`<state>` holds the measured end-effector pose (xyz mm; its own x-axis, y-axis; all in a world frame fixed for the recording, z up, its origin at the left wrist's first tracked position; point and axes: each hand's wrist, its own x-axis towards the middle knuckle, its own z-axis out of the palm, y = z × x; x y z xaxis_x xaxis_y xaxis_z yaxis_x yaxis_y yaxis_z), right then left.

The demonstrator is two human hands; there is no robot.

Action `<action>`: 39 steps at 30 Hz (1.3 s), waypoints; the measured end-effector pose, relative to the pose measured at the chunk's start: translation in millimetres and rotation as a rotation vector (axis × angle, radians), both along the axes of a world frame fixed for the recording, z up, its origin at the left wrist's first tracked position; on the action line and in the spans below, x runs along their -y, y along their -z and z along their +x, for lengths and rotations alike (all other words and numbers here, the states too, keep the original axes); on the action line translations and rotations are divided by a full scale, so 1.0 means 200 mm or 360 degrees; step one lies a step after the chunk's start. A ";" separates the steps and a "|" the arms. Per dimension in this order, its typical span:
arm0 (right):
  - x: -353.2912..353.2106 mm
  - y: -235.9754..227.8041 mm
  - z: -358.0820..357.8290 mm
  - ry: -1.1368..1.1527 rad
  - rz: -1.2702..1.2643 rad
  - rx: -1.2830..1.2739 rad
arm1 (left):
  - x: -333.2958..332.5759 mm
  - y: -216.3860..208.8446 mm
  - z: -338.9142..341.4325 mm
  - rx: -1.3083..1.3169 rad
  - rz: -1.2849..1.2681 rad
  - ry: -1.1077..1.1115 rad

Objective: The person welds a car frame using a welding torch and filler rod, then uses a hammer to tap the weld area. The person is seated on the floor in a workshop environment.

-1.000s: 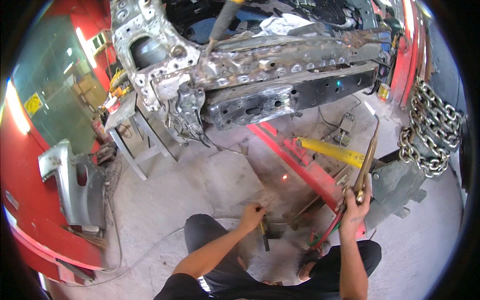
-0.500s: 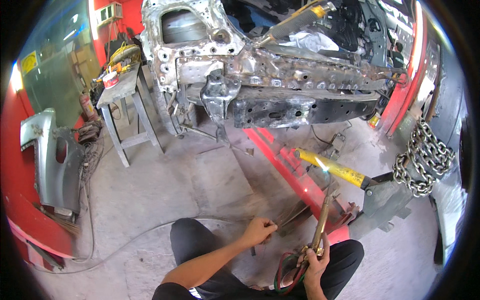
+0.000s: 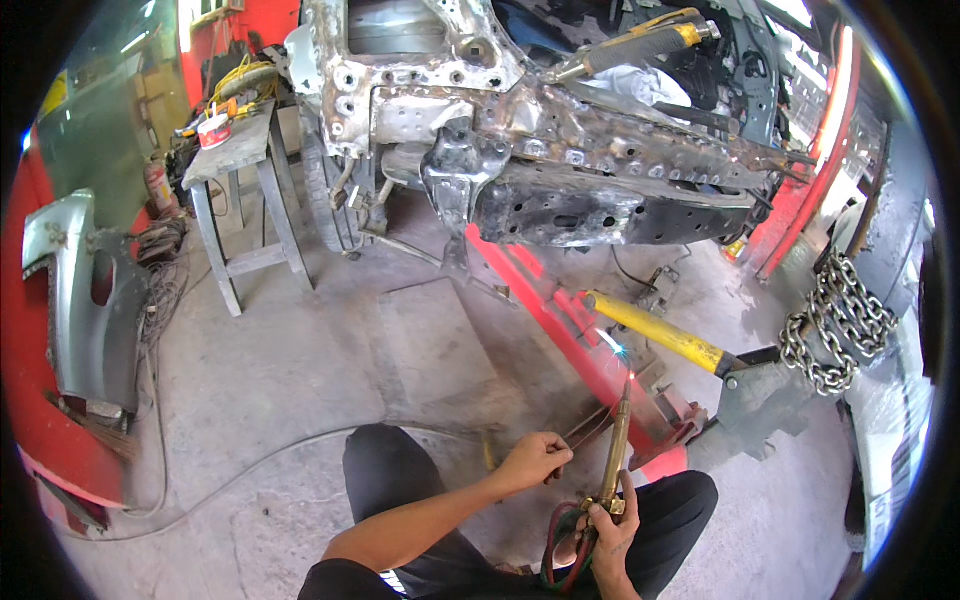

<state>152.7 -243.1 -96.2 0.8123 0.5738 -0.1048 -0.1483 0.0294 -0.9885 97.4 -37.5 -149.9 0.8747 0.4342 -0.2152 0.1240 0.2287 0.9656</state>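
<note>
Brass torch [image 3: 618,440] is in your right hand [image 3: 610,522], fingers wrapped around its valve end; red and green hoses [image 3: 552,548] loop below that grip. Your left hand [image 3: 537,462] has its fingertips pressed together, left of the torch; can't tell what, if anything, is pinched there. Your knees [image 3: 393,462], in dark trousers, sit on either side of your hands.

Landmark: red beam [image 3: 548,318], running diagonally along the floor. Torch tip shows against the beam's near half, with a blue-white flame [image 3: 615,346] by it. Grey hose [image 3: 275,462] curves across the floor, left of the beam. Yellow cylinder [image 3: 665,335] slants out right of the beam, with steel chain [image 3: 838,325] bunched farther right. Silver-grey fender [image 3: 98,310] stands well left of the beam.

Past the beam's far end: stripped car front [image 3: 600,135], bare metal. Grey stool [image 3: 235,155] is left of the beam's far end, red-and-white tub [image 3: 214,132] on top. Yellow-and-grey tool [image 3: 640,50] rests on the car front, white cloth [image 3: 650,87] just beside it.
</note>
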 end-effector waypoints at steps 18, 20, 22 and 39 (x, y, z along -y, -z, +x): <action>-0.11 0.11 0.06 -0.0062 0.0010 -0.0087 | -0.09 0.16 0.00 -0.0297 -0.0031 -0.0167; -0.09 0.11 0.06 -0.0079 -0.0057 -0.0018 | -0.08 0.16 0.03 -0.0324 -0.0010 -0.0105; -0.08 0.10 0.05 -0.0081 -0.0066 0.0003 | -0.07 0.17 0.04 -0.0359 -0.0021 -0.0036; -0.01 0.12 0.14 -0.0467 -0.0272 -0.0087 | -0.05 0.08 0.10 -0.0285 0.0097 -0.0230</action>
<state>180.4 -241.9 -120.2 0.6055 0.7528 -0.2583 -0.1787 -0.1877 -0.9658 117.5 -27.7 -166.3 0.7528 0.5691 -0.3308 0.2647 0.1984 0.9437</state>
